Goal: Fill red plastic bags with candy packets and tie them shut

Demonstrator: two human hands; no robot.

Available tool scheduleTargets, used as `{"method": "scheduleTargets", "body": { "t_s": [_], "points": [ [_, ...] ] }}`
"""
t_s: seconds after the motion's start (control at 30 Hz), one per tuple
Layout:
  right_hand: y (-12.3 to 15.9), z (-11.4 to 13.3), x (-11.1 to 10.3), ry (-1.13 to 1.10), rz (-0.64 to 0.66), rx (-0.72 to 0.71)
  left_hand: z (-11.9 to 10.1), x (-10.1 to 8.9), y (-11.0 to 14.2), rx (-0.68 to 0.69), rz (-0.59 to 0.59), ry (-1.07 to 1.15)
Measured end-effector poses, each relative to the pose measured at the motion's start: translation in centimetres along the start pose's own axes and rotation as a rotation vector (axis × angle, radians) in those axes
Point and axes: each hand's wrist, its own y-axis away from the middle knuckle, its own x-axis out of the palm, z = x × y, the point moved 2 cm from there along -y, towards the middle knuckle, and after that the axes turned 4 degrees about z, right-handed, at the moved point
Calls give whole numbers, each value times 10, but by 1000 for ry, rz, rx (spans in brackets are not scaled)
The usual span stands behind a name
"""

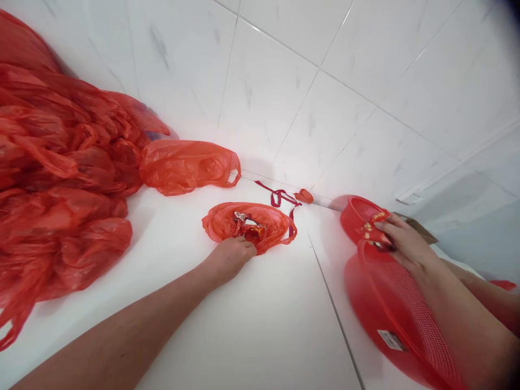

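A small red plastic bag lies open on the white floor with wrapped red sweets inside it. My left hand rests at its near edge, fingers curled down on the plastic. My right hand is closed on a red sweet packet over the rim of a red mesh basket. A second red basket stands just behind it.
A big heap of red plastic bags fills the left. One more filled red bag lies by the tiled wall. A dark red ribbon and a red scrap lie at the wall's foot. A brown box shows behind my right hand.
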Motion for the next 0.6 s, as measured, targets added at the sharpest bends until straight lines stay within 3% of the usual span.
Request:
{"method": "scheduleTargets", "body": {
  "t_s": [0.07,0.17,0.27,0.37,0.43,0.5,0.6],
  "points": [
    [-5,21,32,35,75,-74,0,-1,0,3,5,2],
    [-6,36,96,290,239,-173,0,-1,0,4,1,12],
    [-1,40,162,552,400,-455,0,-1,0,21,-1,27],
    [5,37,211,745,483,-670,1,0,0,28,7,28],
    [8,34,228,802,554,-718,1,1,0,18,8,28],
    [9,35,228,805,612,-732,2,2,0,6,3,30],
    [10,42,197,795,516,-716,1,1,1,17,9,42]
  ]
}}
